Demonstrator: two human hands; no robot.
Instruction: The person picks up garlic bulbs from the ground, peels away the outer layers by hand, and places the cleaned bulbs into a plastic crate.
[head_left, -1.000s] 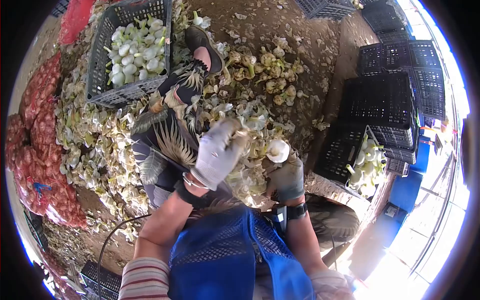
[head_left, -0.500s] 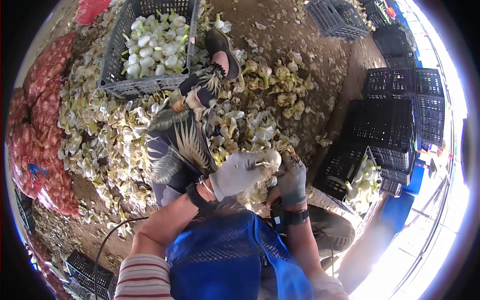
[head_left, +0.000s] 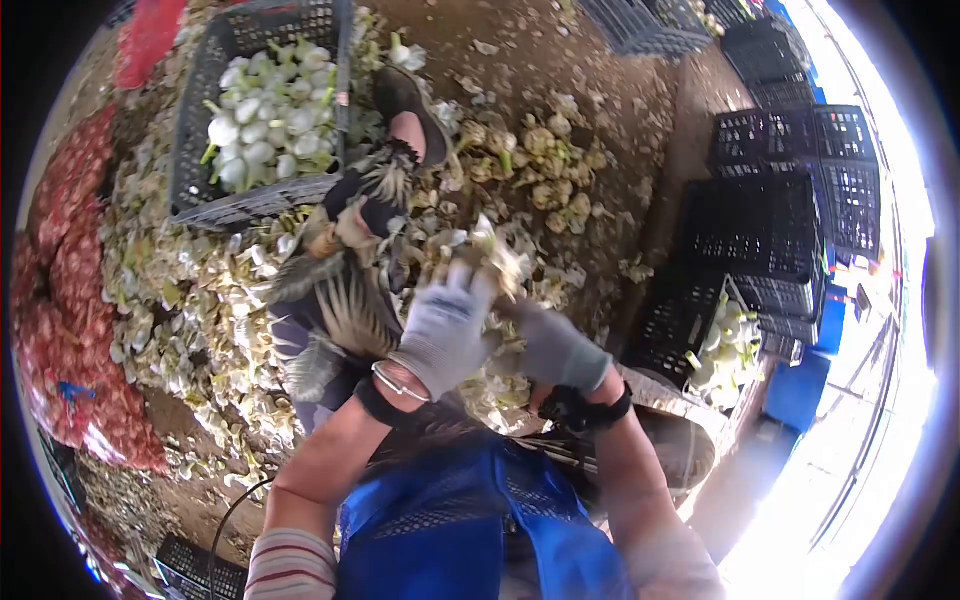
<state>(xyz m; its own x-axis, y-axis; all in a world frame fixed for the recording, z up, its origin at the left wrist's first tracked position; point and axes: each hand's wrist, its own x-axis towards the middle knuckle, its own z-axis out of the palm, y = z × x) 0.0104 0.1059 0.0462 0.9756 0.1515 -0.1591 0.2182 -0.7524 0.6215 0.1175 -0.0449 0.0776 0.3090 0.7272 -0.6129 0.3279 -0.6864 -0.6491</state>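
My left hand (head_left: 445,325), in a whitish glove, is back up over the peelings, its fingers curled at a blurred garlic bulb (head_left: 505,262) with loose pale skin. To its right, my right hand (head_left: 555,350), in a greyer glove, points its fingers at the underside of that bulb. Motion smears those fingertips, and whatever they hold is hidden. Beneath both hands lie dry skins and leaves. Unpeeled bulbs (head_left: 550,160) form a loose pile on the ground beyond.
A black crate (head_left: 255,208) of clean white bulbs stands upper left, beside my shoe. Red net sacks (head_left: 75,340) line the far left. Black crates (head_left: 750,225) are stacked at the right; a tilted one holds white bulbs (head_left: 728,350). My patterned trouser leg (head_left: 335,300) extends forward.
My left hand has moved forward and turned back up; the white bulb seen in it before is no longer visible. My right hand has swung left towards it. The view has shifted slightly.
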